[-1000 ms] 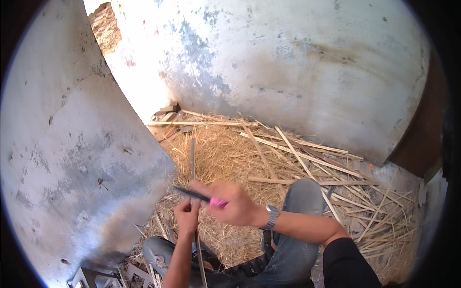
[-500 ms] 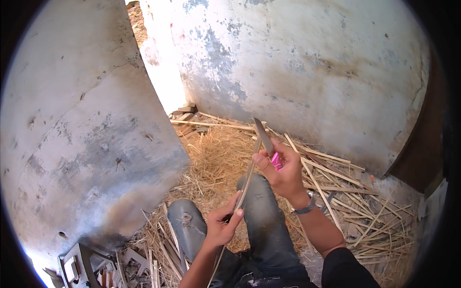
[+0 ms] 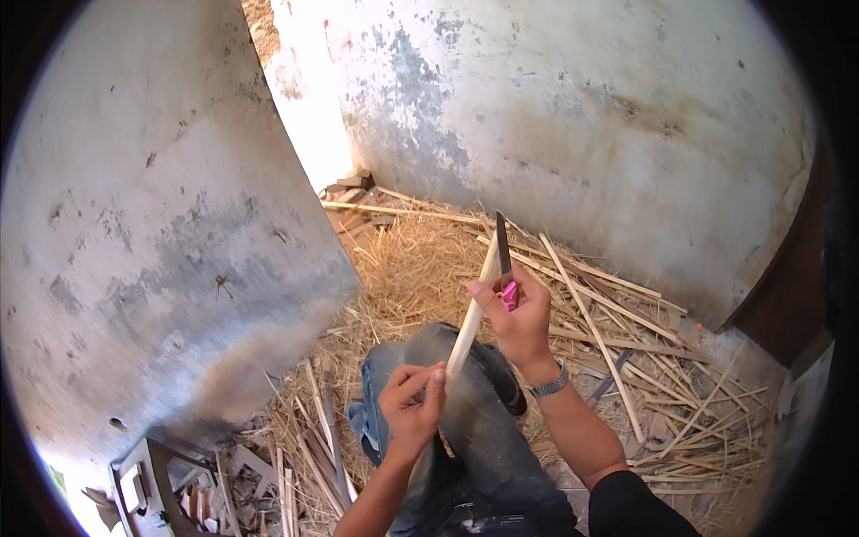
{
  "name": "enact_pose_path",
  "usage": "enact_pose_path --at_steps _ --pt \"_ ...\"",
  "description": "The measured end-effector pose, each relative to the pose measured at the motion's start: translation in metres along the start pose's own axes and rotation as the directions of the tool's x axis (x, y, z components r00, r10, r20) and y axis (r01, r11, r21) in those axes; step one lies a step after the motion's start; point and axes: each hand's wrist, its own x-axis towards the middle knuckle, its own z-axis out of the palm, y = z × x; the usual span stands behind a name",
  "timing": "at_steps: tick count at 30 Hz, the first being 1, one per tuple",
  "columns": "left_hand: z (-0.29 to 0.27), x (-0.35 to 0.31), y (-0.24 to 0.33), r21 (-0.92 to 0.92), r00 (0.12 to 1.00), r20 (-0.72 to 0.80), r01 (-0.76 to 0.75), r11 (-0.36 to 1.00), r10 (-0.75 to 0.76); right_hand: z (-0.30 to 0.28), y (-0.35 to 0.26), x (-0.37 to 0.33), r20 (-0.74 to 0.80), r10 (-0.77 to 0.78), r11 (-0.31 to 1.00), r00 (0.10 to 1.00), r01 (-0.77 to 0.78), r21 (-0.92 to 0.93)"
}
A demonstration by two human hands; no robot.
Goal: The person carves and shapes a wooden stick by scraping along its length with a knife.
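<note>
A pale, flat bamboo strip [image 3: 472,327] slants up and away in front of my knees. My left hand [image 3: 412,407] pinches its lower end between thumb and fingers. My right hand [image 3: 523,327] is closed on a knife [image 3: 503,251], whose dark blade points up and whose pink handle [image 3: 509,296] shows between the fingers. The blade stands close beside the upper part of the strip; whether they touch I cannot tell. My right thumb reaches across to the strip. Below the hands are my knees in worn jeans [image 3: 456,385].
Many split bamboo strips [image 3: 662,385] lie in a loose pile on the right. Fine shavings [image 3: 407,268] cover the floor ahead. Peeling walls [image 3: 573,116] rise in front and at left. A grey frame-like object [image 3: 148,492] stands at lower left among debris.
The strip has turned, showing its pale broad face. The knife has swung from leaning left to nearly upright. My left hand has shifted slightly left, and my knees have moved closer together.
</note>
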Motion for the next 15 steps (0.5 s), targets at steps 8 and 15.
enact_pose_path --at_steps 8,15 --pt "0.010 0.006 -0.026 -0.027 0.991 0.066 0.122 0.992 -0.120 0.003 0.029 0.003 -0.049 0.032 0.999 0.998 -0.030 0.028" --pt "0.015 0.012 -0.049 -0.024 0.996 0.072 0.045 0.999 -0.044 0.011 0.057 0.010 0.017 0.048 0.992 0.999 -0.049 0.116"
